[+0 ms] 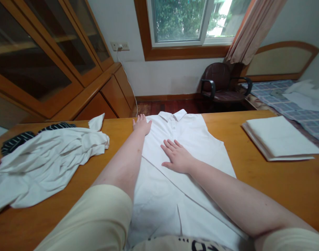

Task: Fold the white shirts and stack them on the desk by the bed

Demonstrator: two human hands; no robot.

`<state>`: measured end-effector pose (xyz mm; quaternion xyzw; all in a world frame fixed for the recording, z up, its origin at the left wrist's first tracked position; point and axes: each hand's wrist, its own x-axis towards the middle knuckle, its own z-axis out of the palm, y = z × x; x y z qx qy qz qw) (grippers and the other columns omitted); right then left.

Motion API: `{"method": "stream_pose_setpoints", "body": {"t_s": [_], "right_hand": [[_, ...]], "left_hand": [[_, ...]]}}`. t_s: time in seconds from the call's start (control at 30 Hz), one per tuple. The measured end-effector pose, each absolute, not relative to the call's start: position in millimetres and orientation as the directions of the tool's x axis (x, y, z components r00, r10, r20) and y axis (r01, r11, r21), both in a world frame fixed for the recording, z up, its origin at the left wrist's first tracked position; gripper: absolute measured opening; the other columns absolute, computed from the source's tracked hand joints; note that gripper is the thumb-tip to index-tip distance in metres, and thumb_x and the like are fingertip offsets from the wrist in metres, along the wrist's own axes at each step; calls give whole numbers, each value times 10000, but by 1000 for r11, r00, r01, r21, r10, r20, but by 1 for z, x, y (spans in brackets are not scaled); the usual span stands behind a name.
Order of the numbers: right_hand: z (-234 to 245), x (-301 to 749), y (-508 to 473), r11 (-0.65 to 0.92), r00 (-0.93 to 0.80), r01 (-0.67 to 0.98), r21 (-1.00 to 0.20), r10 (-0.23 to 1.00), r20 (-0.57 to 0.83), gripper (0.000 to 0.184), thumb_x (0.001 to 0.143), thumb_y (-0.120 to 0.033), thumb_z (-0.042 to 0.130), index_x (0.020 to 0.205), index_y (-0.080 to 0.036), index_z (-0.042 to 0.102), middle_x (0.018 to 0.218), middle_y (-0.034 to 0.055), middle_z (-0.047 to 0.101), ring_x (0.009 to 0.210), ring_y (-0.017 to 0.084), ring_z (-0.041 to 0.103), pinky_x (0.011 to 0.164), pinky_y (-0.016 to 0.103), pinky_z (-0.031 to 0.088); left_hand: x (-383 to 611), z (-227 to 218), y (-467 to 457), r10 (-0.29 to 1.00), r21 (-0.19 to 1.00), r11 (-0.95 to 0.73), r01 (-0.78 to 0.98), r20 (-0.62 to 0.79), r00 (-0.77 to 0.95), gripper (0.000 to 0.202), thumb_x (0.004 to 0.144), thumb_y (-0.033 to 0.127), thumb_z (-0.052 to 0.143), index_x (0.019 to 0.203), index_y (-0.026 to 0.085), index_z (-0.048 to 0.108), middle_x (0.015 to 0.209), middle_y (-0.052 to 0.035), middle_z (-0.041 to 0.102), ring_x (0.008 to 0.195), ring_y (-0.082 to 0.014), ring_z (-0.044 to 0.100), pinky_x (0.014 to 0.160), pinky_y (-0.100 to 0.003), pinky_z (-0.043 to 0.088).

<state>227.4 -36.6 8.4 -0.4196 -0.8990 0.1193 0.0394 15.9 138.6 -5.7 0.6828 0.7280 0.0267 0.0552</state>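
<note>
A white collared shirt (159,195) lies spread on the wooden table, its collar pointing toward the far edge. One layer crosses its front in a diagonal edge. My left hand (142,124) rests flat at the shirt's upper left shoulder, close to the table's far edge, fingers stretched out. On the middle of the chest my right hand (177,157) lies palm down with its fingers spread. Neither hand grips anything. The near end of the shirt reaches my body and runs out of view.
A crumpled white garment (49,157) lies at left, over a dark striped cloth (17,141). Folded white cloth (282,137) is stacked on the table (253,170) at right. Beyond stand a cabinet (91,104), an armchair (219,82) and a bed (303,108).
</note>
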Motion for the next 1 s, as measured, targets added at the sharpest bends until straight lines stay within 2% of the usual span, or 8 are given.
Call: {"method": "stream_pose_setpoints", "body": {"t_s": [0.13, 0.23, 0.4, 0.43, 0.53, 0.6, 0.77, 1.0], "right_hand": [[7, 227, -37, 619, -642, 747, -244, 766, -21, 846, 856, -655, 407, 1485, -105, 276, 1548, 174, 189, 1432, 296, 153, 1155, 467, 104], [7, 227, -37, 616, -638, 749, -244, 770, -16, 842, 853, -651, 414, 1484, -109, 280, 1548, 169, 197, 1429, 299, 162, 1153, 469, 109], [8, 226, -38, 615, -635, 753, -233, 773, -10, 837, 845, -642, 437, 1479, -115, 293, 1548, 163, 204, 1428, 300, 169, 1152, 468, 106], [8, 225, -38, 615, -634, 754, -232, 773, -10, 838, 845, -640, 439, 1479, -112, 292, 1548, 166, 203, 1428, 300, 168, 1152, 468, 104], [9, 225, -38, 610, -629, 758, -231, 777, -14, 842, 849, -639, 431, 1479, -101, 285, 1547, 175, 197, 1429, 298, 163, 1153, 467, 100], [10, 225, -38, 609, -629, 759, -232, 777, -18, 845, 848, -642, 427, 1479, -99, 283, 1547, 176, 199, 1430, 297, 159, 1153, 465, 100], [10, 227, -38, 617, -638, 749, -242, 770, -9, 837, 851, -634, 433, 1480, -101, 286, 1546, 176, 202, 1430, 299, 156, 1152, 464, 101], [10, 227, -38, 630, -650, 741, -234, 760, -13, 828, 858, -629, 426, 1483, -106, 283, 1547, 170, 201, 1430, 296, 158, 1155, 464, 98]], "left_hand": [[14, -8, 138, 996, 131, 84, 988, -30, -81, 722, 911, 516, 182, 1509, 112, 160, 1577, -112, 133, 1449, -280, 92, 1155, -529, 75], [13, -5, 135, 998, 170, 66, 983, -23, -63, 752, 911, 546, 180, 1502, 82, 163, 1574, -142, 125, 1446, -293, 106, 1151, -529, 97], [33, 12, 110, 982, 192, -18, 981, 189, -19, 685, 933, 436, 280, 1497, 75, 134, 1582, -157, 46, 1452, -272, 73, 1166, -454, 70], [40, 14, 101, 982, 198, -63, 978, 189, 25, 669, 932, 406, 303, 1498, 90, 138, 1583, -151, 51, 1450, -271, 84, 1165, -446, 85], [55, 11, 69, 989, 230, -147, 962, 34, 143, 664, 910, 384, 379, 1483, 98, 205, 1576, -181, 57, 1430, -326, 162, 1133, -446, 201], [53, 4, 49, 984, 201, -162, 966, -40, 173, 653, 910, 384, 385, 1466, 72, 246, 1561, -209, 117, 1428, -338, 160, 1130, -456, 199], [19, -6, 26, 944, 103, -324, 940, -26, 329, 663, 933, 489, 315, 1482, 126, 240, 1556, -148, 200, 1443, -251, 137, 1157, -423, 125], [9, -4, 29, 953, 60, -302, 951, -12, 303, 681, 930, 525, 292, 1495, 151, 227, 1560, -135, 196, 1443, -256, 142, 1150, -435, 139]]}}
